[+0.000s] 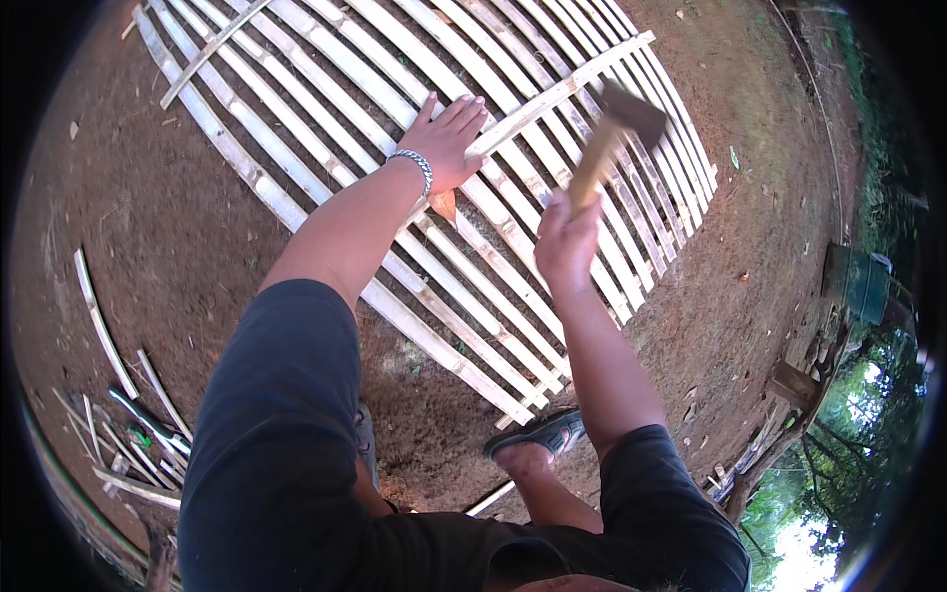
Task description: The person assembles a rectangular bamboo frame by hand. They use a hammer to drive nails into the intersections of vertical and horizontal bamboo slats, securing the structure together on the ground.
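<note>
My left hand (pixel 449 141) lies flat with its fingers stretched out on a panel of pale split-bamboo slats (pixel 508 222). It rests beside a crosspiece (pixel 562 96) that runs across the slats, and its thumb is close to that strip. A braided bracelet circles the wrist. My right hand (pixel 569 247) is wrapped round the wooden handle of a hammer (pixel 598 166). The dark, blocky hammer head is raised above the slats near the crosspiece's right part and is slightly blurred. A brown dry leaf (pixel 444 204) sits just below my left wrist.
Bare brown soil surrounds the panel. Loose bamboo strips (pixel 99 321) and offcuts lie at the left. My sandalled foot (pixel 541 434) stands by the panel's near edge. A green drum (pixel 856 283) and a wooden block (pixel 794 383) are at the right.
</note>
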Tool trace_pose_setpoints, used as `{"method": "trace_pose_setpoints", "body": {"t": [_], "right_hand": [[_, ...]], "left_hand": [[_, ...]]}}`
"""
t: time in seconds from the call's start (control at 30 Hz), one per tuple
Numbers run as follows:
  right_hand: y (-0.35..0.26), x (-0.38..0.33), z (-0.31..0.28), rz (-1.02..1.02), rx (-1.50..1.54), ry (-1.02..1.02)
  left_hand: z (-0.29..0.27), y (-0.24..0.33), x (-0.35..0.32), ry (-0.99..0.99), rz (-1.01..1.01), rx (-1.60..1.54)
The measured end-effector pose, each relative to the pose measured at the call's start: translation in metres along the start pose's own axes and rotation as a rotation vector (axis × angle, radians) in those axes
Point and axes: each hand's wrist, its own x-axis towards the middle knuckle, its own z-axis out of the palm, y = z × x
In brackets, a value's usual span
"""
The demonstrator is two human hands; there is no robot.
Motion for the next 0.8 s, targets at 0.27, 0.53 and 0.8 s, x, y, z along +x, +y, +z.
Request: {"method": "trace_pose_setpoints", "body": {"t": [0.27,0.53,0.8], "right_hand": [[0.010,0.009,-0.036,0.060,-0.279,-0.235],[-0.011,0.037,-0.066,-0.180,-0.070,-0.071],[0.015,0.041,-0.021,-0.078,-0.227,-0.043]], "left_hand": [[0.001,-0.002,0.002,0.020,-0.009,-0.009],[-0.029,-0.012,0.038,-0.096,0.147,0.103],[-0.021,-0.007,0.043,-0.080,0.132,0.089]]}}
